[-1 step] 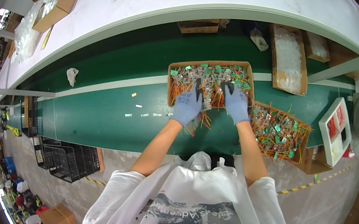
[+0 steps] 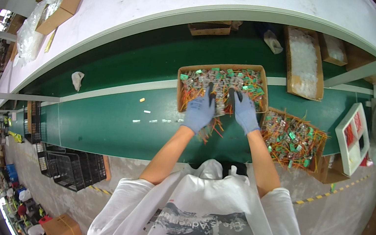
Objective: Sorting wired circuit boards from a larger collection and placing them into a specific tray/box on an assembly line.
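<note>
My left hand (image 2: 199,113), in a blue-grey glove with dark fingertips, rests over the near edge of a cardboard box (image 2: 265,91). The box is full of small clear-and-green parts with red, orange and yellow wires. From under the left hand, a bunch of wired parts (image 2: 215,128) hangs toward the bench edge, and its fingers are closed round them. My right hand (image 2: 246,115), gloved alike, reaches over the same box's near right side. Its fingers are bent together among the parts; what lies between them is too small to make out.
A second box of wired parts (image 2: 292,140) stands at right, by a white foam tray (image 2: 352,139) with red pieces. A box of clear plastic pieces (image 2: 303,62) sits behind. Small white pieces (image 2: 153,121) lie on the green bench (image 2: 93,121). Black crates (image 2: 74,168) stand at lower left.
The whole view has shifted very slightly. The right hand's fingers have drawn a little closer together; both hands stay over the same box.
</note>
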A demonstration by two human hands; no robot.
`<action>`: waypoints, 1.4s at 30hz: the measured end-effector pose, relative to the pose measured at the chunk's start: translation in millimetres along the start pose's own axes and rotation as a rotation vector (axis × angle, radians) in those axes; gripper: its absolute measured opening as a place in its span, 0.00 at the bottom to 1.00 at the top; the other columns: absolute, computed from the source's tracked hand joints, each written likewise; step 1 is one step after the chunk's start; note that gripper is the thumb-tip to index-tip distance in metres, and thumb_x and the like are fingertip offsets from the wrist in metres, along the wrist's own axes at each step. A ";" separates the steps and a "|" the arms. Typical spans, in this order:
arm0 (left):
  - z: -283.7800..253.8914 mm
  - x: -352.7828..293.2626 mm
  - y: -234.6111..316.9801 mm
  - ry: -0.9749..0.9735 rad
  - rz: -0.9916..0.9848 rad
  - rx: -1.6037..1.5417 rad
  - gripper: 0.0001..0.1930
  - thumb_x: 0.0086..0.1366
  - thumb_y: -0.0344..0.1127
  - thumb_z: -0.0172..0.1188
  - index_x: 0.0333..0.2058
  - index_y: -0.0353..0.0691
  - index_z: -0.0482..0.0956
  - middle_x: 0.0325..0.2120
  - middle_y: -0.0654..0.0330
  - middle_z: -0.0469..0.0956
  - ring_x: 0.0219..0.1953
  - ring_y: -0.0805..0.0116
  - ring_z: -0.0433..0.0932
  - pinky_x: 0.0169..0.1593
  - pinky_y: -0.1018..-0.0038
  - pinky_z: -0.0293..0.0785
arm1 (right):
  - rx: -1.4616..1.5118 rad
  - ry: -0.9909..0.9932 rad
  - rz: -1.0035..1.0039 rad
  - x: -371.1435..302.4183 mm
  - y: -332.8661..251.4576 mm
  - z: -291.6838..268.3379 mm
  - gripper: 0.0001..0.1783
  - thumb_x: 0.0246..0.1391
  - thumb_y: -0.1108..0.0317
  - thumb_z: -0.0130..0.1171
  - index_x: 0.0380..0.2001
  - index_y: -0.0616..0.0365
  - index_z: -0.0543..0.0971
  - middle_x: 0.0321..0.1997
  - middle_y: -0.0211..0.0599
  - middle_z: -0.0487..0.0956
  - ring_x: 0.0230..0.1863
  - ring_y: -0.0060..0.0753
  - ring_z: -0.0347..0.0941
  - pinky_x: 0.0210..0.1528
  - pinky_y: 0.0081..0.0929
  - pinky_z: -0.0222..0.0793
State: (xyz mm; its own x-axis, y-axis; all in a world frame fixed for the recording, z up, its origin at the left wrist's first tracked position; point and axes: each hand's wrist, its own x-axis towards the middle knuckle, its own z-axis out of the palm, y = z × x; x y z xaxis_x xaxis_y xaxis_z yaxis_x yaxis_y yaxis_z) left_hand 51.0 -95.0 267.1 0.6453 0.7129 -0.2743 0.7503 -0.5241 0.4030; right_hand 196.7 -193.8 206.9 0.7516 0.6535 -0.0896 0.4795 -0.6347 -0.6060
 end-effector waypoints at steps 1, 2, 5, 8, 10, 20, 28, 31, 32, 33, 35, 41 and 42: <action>-1.2 -1.4 8.8 0.003 -0.010 0.015 0.26 0.66 0.44 0.44 0.59 0.38 0.62 0.29 0.46 0.79 0.35 0.47 0.78 0.41 0.56 0.72 | 0.368 -0.247 0.080 -11.9 -0.9 9.9 0.22 0.61 0.55 0.47 0.40 0.67 0.76 0.38 0.60 0.77 0.44 0.53 0.74 0.45 0.39 0.68; -1.1 -4.2 9.6 0.009 0.007 -0.040 0.27 0.66 0.44 0.45 0.60 0.38 0.60 0.32 0.45 0.79 0.36 0.47 0.77 0.42 0.56 0.72 | 0.452 -0.314 0.141 -27.3 -45.0 -14.4 0.19 0.61 0.57 0.47 0.38 0.64 0.77 0.37 0.59 0.77 0.43 0.52 0.74 0.44 0.41 0.68; 16.1 -6.8 20.2 0.110 0.078 -0.129 0.28 0.64 0.45 0.48 0.59 0.37 0.61 0.38 0.43 0.77 0.38 0.47 0.77 0.42 0.57 0.72 | 0.313 -0.131 -0.021 -36.8 -33.3 -8.7 0.17 0.60 0.59 0.47 0.35 0.64 0.77 0.33 0.57 0.77 0.38 0.52 0.74 0.41 0.42 0.67; 31.1 -14.9 -3.8 0.355 0.129 -0.021 0.26 0.62 0.46 0.50 0.55 0.36 0.67 0.43 0.44 0.74 0.39 0.47 0.76 0.42 0.59 0.72 | 0.306 -0.035 -0.041 -46.3 -33.5 0.6 0.16 0.60 0.61 0.47 0.32 0.63 0.77 0.29 0.54 0.77 0.34 0.55 0.73 0.37 0.44 0.67; 34.5 -25.0 -8.8 0.425 0.099 0.063 0.20 0.63 0.47 0.50 0.43 0.36 0.77 0.39 0.48 0.77 0.35 0.48 0.77 0.38 0.59 0.72 | 0.304 0.070 -0.052 -56.7 -38.3 1.5 0.15 0.59 0.62 0.47 0.30 0.64 0.77 0.28 0.54 0.77 0.32 0.57 0.73 0.36 0.45 0.68; 66.0 -22.4 -47.7 0.118 -0.229 -1.032 0.20 0.67 0.44 0.50 0.25 0.33 0.76 0.18 0.51 0.77 0.22 0.61 0.77 0.27 0.66 0.69 | 1.359 -0.713 0.344 -36.8 9.1 52.4 0.10 0.63 0.63 0.46 0.40 0.56 0.74 0.28 0.32 0.75 0.25 0.23 0.72 0.23 0.24 0.67; 13.0 -20.9 -36.4 0.217 0.054 -0.280 0.19 0.67 0.42 0.43 0.52 0.41 0.71 0.37 0.44 0.78 0.40 0.45 0.77 0.45 0.55 0.71 | -0.109 0.186 -0.062 -8.5 -29.0 -10.9 0.23 0.60 0.51 0.46 0.45 0.60 0.75 0.43 0.56 0.77 0.48 0.53 0.72 0.53 0.44 0.65; 3.6 -21.5 -20.5 0.096 0.031 -0.235 0.26 0.67 0.41 0.43 0.62 0.43 0.57 0.42 0.42 0.76 0.42 0.45 0.76 0.46 0.55 0.70 | 0.110 -0.264 -0.306 -49.0 -43.6 0.4 0.21 0.61 0.58 0.46 0.52 0.59 0.70 0.46 0.57 0.75 0.47 0.57 0.72 0.48 0.42 0.68; 8.4 -21.0 -12.0 0.108 0.060 -0.269 0.26 0.67 0.41 0.43 0.62 0.42 0.56 0.42 0.41 0.76 0.42 0.44 0.76 0.46 0.54 0.70 | -0.231 -0.147 -0.432 -53.2 -11.9 41.0 0.19 0.61 0.62 0.45 0.51 0.61 0.72 0.44 0.57 0.76 0.45 0.56 0.73 0.43 0.41 0.69; 15.5 -20.9 -15.2 0.126 0.060 -0.303 0.26 0.67 0.40 0.42 0.62 0.40 0.55 0.41 0.40 0.76 0.42 0.44 0.76 0.47 0.54 0.70 | -0.203 0.036 -0.450 -63.0 -22.3 46.7 0.17 0.61 0.62 0.45 0.44 0.63 0.75 0.40 0.56 0.77 0.42 0.55 0.73 0.41 0.43 0.68; 25.0 -17.8 -31.2 0.106 0.070 -0.453 0.24 0.68 0.40 0.42 0.60 0.39 0.60 0.43 0.41 0.76 0.45 0.44 0.75 0.48 0.55 0.70 | 0.087 -0.154 -0.200 -63.5 -50.5 23.1 0.17 0.60 0.61 0.46 0.42 0.64 0.76 0.38 0.56 0.77 0.41 0.57 0.71 0.41 0.44 0.66; 18.7 -25.2 -58.7 0.221 -0.004 -0.821 0.19 0.68 0.41 0.47 0.49 0.32 0.73 0.44 0.45 0.76 0.48 0.49 0.75 0.50 0.63 0.70 | 0.311 0.205 0.023 -59.4 -40.8 9.5 0.16 0.60 0.61 0.48 0.35 0.63 0.78 0.30 0.56 0.77 0.35 0.59 0.72 0.39 0.48 0.66; 54.8 -18.7 -100.1 0.306 -0.139 -0.931 0.18 0.68 0.42 0.49 0.44 0.31 0.76 0.36 0.49 0.79 0.41 0.58 0.78 0.45 0.68 0.72 | 0.214 0.298 -0.200 -60.0 -57.8 24.8 0.16 0.60 0.62 0.47 0.32 0.64 0.78 0.26 0.56 0.77 0.32 0.59 0.72 0.36 0.47 0.66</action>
State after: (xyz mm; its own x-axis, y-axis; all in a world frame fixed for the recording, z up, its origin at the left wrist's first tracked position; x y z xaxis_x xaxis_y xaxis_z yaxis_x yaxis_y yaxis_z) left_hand -28.2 -81.4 184.0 0.3965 0.8990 -0.1862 0.3196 0.0550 0.9460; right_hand 112.6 -186.2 227.7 0.7663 0.5873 0.2605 0.5482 -0.3862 -0.7418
